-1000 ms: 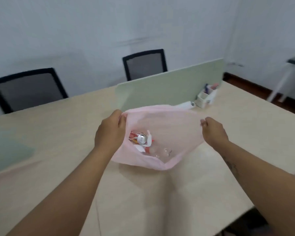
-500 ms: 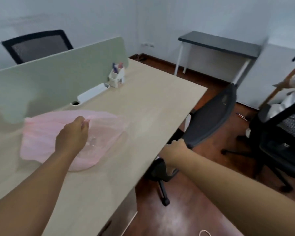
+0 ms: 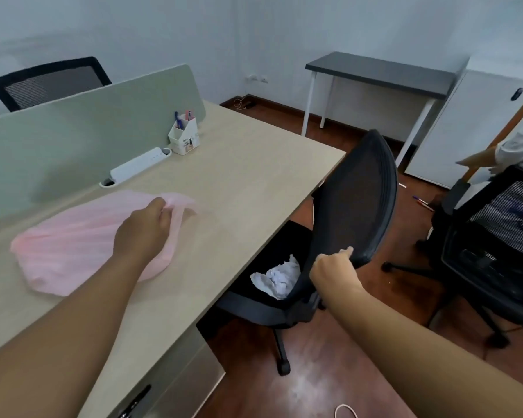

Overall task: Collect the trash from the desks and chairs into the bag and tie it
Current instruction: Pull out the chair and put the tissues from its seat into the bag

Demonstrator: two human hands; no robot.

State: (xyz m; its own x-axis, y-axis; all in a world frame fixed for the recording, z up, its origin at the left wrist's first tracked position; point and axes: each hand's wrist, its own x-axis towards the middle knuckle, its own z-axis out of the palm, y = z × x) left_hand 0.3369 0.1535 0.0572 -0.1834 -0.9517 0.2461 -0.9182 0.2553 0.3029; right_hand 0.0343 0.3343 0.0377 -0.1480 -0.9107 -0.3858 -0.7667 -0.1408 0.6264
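left hand (image 3: 145, 227): fingers pinch bag (image 3: 73, 245) rim; bag flat on counter (image 3: 239, 182), mouth kept handy
right hand (image 3: 332, 267): fingers clamped on chair (image 3: 357, 200) back edge, likely to swing it out
trash: crumpled paper (image 3: 277, 277) on chair seat, partly under counter edge

Left hand on bag, right hand on chair

The left hand (image 3: 145, 227) pinches the pink bag (image 3: 73, 236) lying on the surface (image 3: 239, 176); the right hand (image 3: 332, 268) grips the chair (image 3: 354, 200) backrest, crumpled paper (image 3: 278, 279) on its seat.
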